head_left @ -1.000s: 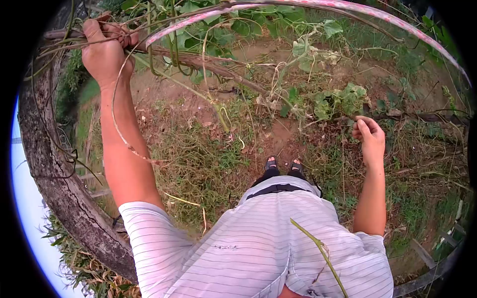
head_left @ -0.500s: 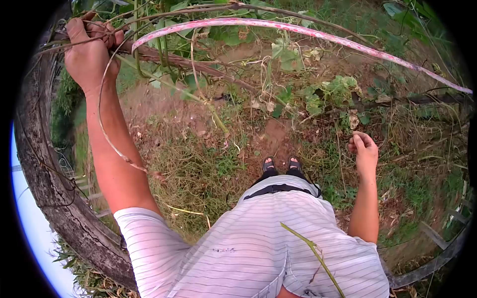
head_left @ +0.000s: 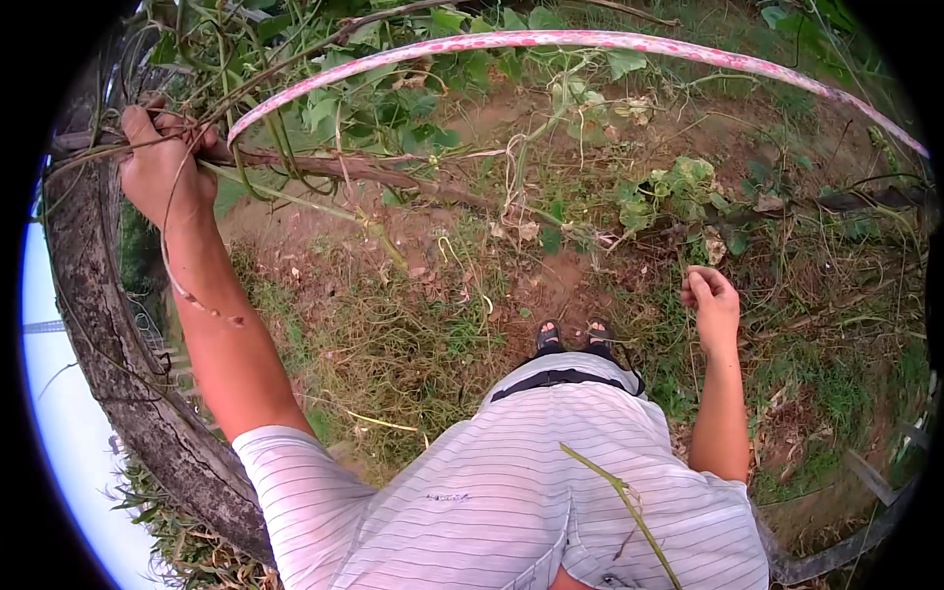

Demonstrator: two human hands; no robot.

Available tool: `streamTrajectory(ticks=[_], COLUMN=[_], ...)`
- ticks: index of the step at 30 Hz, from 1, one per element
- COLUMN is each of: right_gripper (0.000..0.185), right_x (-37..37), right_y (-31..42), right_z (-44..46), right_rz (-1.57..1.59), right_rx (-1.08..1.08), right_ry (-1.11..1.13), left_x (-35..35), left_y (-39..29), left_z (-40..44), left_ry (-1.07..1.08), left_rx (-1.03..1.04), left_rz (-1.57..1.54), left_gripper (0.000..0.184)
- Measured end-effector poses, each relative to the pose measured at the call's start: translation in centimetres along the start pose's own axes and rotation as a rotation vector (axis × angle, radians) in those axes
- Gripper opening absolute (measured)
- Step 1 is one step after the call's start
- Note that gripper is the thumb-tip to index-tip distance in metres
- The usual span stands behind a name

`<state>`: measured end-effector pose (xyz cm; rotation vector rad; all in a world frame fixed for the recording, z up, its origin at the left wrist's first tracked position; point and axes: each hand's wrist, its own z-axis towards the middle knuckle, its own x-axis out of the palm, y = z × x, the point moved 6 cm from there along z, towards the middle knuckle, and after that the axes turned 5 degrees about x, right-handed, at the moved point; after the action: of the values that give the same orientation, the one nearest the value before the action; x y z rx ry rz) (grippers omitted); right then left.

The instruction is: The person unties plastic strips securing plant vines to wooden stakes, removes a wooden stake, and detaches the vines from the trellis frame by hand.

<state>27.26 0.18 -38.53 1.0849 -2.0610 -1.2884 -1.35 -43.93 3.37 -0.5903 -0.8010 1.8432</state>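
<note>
High on the left, my left hand is closed around thin vine stems, beside a brown branch. A dry, curling vine stem hangs from that hand along the forearm. Green and yellowing leaves cling to the stems right of it. My right hand is at the right, near withered leaves, its thumb and fingers pressed together. Whatever lies between those fingertips is too small to make out. A green stem piece rests against the striped shirt.
A thick weathered wooden post stands at the left. A curved pink-and-white speckled band crosses the top. Dry vines and weeds cover the soil around my sandalled feet. Grey rails show at lower right.
My left hand appears slightly lower and further left, still gripping the stems. The vines beside it have shifted in view. My right hand has turned slightly, its fingers still together.
</note>
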Motion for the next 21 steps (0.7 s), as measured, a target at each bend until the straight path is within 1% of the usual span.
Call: streamTrajectory(ticks=[1,2,3,4,5,6,8,10,11,13,14,15,16,17,19,20,21], right_gripper=[0.022,0.023,0.023,0.023,0.021,0.019,0.019,0.021,0.021,0.023,0.025,0.028,0.03,0.03,0.038,0.038,0.042], right_x=[0.8,1.8,2.8,4.1,5.3,6.5,9.6,12.3,13.5,16.6,18.3,20.0,21.8,23.7,27.5,29.6,31.8], right_y=[-0.1,-0.1,-0.2,0.3,0.7,1.2,3.2,5.2,6.1,8.5,9.9,11.3,12.8,14.1,17.5,18.0,18.4], right_z=[0.0,0.2,0.4,0.4,0.2,0.2,-0.3,-0.6,-0.8,-1.8,-2.6,-3.3,-3.8,-4.1,-5.5,-5.5,-5.4], right_rz=[-0.01,-0.02,-0.028,-0.019,-0.045,-0.074,-0.119,-0.21,-0.217,-0.361,-0.354,-0.37,-0.382,-0.377,-0.448,-0.443,-0.447], right_rx=[0.004,0.005,0.007,-0.014,-0.015,-0.016,-0.035,-0.105,-0.113,-0.235,-0.299,-0.371,-0.448,-0.473,-0.778,-0.797,-0.92], right_ry=[0.033,0.074,0.113,0.141,0.183,0.221,0.328,0.41,0.42,0.498,0.538,0.582,0.626,0.642,0.618,0.626,0.573], left_x=[-1.0,-1.5,-2.7,-2.9,-3.0,-3.2,-2.7,-2.3,-2.4,-2.5,-2.3,-2.2,-2.5,-2.5,-2.1,-2.1,-2.2], left_y=[1.1,2.0,4.2,4.4,4.4,4.5,4.1,3.5,3.4,3.5,3.2,2.9,3.5,3.1,2.4,2.2,2.3], left_z=[-0.2,-0.6,-0.6,-1.5,-1.4,-1.5,-1.4,-1.9,-1.9,-2.2,-2.3,-2.5,-2.2,-2.3,-2.6,-2.6,-2.6], left_ry=[0.016,-0.029,-0.094,-0.114,-0.068,-0.078,-0.008,-0.029,0.001,-0.006,0.0,-0.02,0.007,0.005,-0.013,-0.027,-0.024], left_rx=[0.014,0.011,0.002,0.048,0.019,-0.014,0.009,-0.019,-0.008,-0.015,-0.02,-0.05,-0.032,-0.044,-0.06,-0.072,-0.079], left_rz=[-0.013,0.046,0.028,0.083,-0.004,0.009,-0.021,-0.08,-0.07,-0.078,-0.09,-0.094,-0.071,-0.045,-0.036,-0.056,-0.023], left_gripper=[0.042,0.04,0.038,0.038,0.042,0.04,0.038,0.038,0.037,0.038,0.04,0.038,0.037,0.037,0.037,0.037,0.034])
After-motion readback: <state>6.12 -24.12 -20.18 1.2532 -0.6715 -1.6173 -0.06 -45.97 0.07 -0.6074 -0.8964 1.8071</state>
